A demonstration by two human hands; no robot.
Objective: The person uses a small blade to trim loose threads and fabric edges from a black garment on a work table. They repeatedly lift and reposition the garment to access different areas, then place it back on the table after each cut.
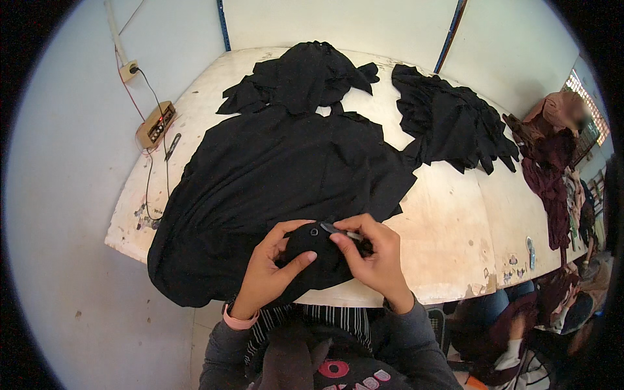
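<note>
The left hand [276, 263] pinches black cloth [301, 242]; the right hand [376, 255] pinches a small tool [329, 228], slanting leftward, tip just beside a ring [314, 232] (small, greyish).

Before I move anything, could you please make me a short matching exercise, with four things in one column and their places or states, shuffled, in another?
Things:
1. Right hand
2. Pink wristband
3. Black plug
4. Tan box

Places or states:
A. In the wall socket
B. Showing a small red light
C. Gripping a slim grey object
D. Around the left wrist

Pairs: 1-C, 2-D, 3-A, 4-B
</note>
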